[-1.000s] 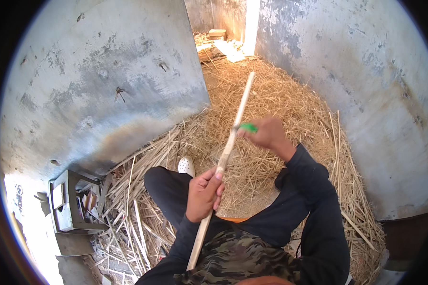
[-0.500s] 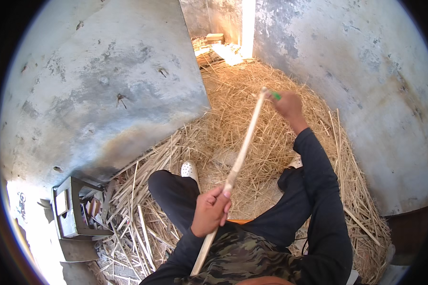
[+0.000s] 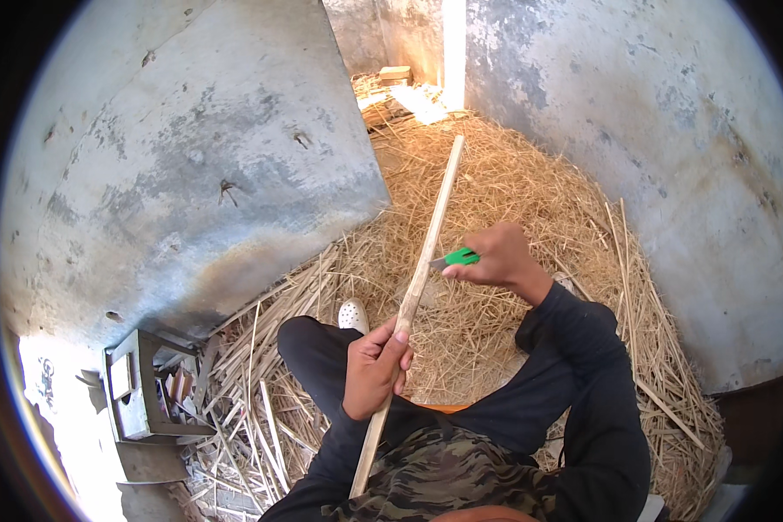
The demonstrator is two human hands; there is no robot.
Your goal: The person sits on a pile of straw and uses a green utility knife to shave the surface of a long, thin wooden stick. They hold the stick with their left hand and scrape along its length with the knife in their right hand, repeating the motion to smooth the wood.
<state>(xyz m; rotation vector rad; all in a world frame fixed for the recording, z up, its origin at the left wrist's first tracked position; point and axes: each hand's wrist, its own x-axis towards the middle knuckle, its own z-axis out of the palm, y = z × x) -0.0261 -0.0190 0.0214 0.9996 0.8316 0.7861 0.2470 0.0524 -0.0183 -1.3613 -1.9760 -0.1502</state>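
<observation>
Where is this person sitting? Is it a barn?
Probably a rough shed or barn-like corner. Loose straw covers the floor, bare stained walls close it in, and the left hand and right hand work a long wooden stick.

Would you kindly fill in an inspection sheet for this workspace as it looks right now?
Surface: straw-covered floor between grey plastered walls.
Job's things: long pale wooden stick, slanting away from the person; green-handled knife with its blade at the stick.
Clutter: small metal stool lower left; loose stalks beside it; wooden pieces at the far end.
Grippers: left hand grips the stick's lower part; right hand holds the knife.
Cables: nothing seen.
Surroundings: sunlit opening at the far end; white shoe on the straw.
</observation>
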